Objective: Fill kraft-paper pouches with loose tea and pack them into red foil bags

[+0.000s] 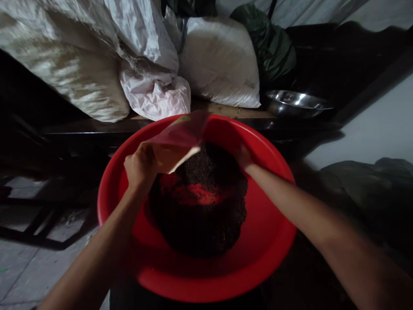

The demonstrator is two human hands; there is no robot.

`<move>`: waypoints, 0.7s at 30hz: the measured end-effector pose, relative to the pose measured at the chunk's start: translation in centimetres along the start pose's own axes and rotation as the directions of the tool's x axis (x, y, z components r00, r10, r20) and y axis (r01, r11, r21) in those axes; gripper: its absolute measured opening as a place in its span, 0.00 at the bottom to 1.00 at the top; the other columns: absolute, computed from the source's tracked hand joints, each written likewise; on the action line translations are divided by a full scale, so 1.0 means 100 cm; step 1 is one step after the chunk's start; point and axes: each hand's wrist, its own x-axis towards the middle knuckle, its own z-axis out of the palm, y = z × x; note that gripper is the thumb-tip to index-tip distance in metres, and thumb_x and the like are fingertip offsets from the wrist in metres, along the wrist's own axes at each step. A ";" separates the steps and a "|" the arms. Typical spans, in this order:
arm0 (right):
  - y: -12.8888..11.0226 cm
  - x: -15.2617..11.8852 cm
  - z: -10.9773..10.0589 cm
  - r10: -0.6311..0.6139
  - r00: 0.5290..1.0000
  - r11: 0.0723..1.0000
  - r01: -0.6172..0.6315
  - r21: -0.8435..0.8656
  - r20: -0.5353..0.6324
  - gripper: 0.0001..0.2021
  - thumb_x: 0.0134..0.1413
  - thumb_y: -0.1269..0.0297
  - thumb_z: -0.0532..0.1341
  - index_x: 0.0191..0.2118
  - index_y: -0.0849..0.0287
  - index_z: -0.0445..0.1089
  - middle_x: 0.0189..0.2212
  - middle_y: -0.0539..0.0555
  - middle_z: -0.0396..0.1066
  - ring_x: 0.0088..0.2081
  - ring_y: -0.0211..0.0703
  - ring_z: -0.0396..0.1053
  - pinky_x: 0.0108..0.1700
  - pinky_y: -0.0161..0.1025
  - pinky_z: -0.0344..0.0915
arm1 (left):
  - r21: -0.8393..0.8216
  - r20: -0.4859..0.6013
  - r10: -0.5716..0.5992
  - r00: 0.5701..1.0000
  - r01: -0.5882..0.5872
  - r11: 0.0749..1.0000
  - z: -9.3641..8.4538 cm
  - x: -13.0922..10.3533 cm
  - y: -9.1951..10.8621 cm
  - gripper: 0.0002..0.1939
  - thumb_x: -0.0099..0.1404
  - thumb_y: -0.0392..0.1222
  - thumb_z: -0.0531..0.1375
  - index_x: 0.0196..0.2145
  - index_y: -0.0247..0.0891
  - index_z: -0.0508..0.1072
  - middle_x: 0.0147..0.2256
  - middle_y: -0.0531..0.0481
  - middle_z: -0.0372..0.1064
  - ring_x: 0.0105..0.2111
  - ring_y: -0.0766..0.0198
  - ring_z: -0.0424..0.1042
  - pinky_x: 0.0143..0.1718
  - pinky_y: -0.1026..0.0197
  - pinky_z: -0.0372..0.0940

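Plainly gripping one blurred packet [177,137] with the fingers of the left hand [140,164], above dark grains [200,230] partly hidden beneath it, inside one red basin [267,247]. With the right hand [244,158] beside them, too smeared to tell clenched fingers from loose. Backed by a dark counter [80,126] carrying one steel bowl [297,105] and at least three pale sacks [219,60], partly cut off above, over grey floor tiles [22,262].

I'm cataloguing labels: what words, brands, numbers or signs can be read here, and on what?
No readable text.
Dark-red packet in the left hand: a blurred yellowish patch, too unclear to tell whether it is lettering.
Red basin, white sacks, metal bowl: none visible.
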 end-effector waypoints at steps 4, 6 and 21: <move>-0.017 -0.022 0.043 -0.030 0.954 0.974 0.094 -0.205 0.298 0.40 0.53 0.48 0.71 0.68 0.55 0.62 0.65 0.69 0.62 0.66 0.68 0.60 0.63 0.61 0.60 | 0.031 0.011 0.014 1.000 -0.015 0.999 0.002 0.002 0.001 0.24 0.72 0.42 0.50 0.61 0.38 0.72 0.36 0.38 0.77 0.37 0.41 0.78 0.45 0.44 0.70; -0.031 -0.040 0.056 -0.029 0.915 0.942 0.159 -0.296 0.402 0.46 0.48 0.46 0.74 0.71 0.51 0.60 0.71 0.72 0.53 0.70 0.80 0.51 0.63 0.70 0.57 | 0.008 0.092 0.038 0.995 -0.039 0.999 0.004 0.000 0.004 0.28 0.70 0.42 0.52 0.66 0.39 0.67 0.33 0.40 0.76 0.36 0.41 0.78 0.42 0.47 0.70; -0.131 -0.187 0.041 -0.412 0.436 0.726 0.688 -0.002 0.800 0.30 0.46 0.53 0.74 0.57 0.48 0.75 0.55 0.60 0.71 0.52 0.61 0.75 0.51 0.49 0.72 | 0.217 0.404 0.266 0.876 -0.374 0.902 0.016 -0.015 0.018 0.28 0.76 0.40 0.47 0.72 0.40 0.58 0.37 0.38 0.79 0.36 0.44 0.81 0.41 0.50 0.73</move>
